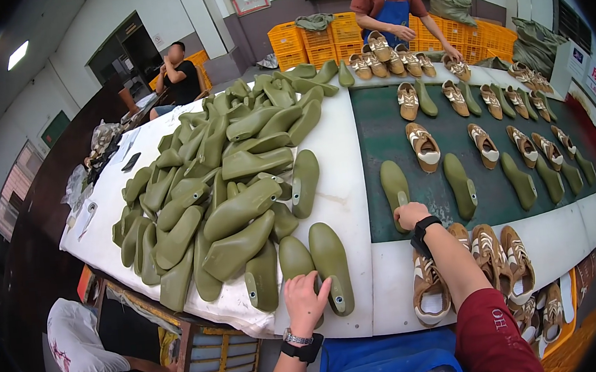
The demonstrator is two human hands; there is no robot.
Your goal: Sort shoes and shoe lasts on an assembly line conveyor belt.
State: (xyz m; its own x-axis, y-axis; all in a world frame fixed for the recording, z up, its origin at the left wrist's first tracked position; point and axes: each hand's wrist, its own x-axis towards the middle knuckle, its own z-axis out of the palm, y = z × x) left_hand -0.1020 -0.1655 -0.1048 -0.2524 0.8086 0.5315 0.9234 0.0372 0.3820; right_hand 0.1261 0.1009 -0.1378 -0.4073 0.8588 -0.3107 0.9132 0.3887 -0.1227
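My left hand (305,303) is wrapped over the near end of a green shoe last (295,255) at the front edge of the white table. Its thumb reaches toward a second shoe last (330,265), which lies just to the right. My right hand (411,215) stretches over the green belt, its fingers closed on the near end of another green shoe last (394,180). That last lies with its toe pointing away from me. A large heap of green shoe lasts (239,164) covers the white table on the left.
Brown sneakers with white stripes (423,147) and more lasts stand in rows on the green belt (415,229). Several sneakers (484,251) sit under my right forearm. Across the belt, a person in a blue apron (396,14) touches a sneaker. Orange crates (286,39) line the wall.
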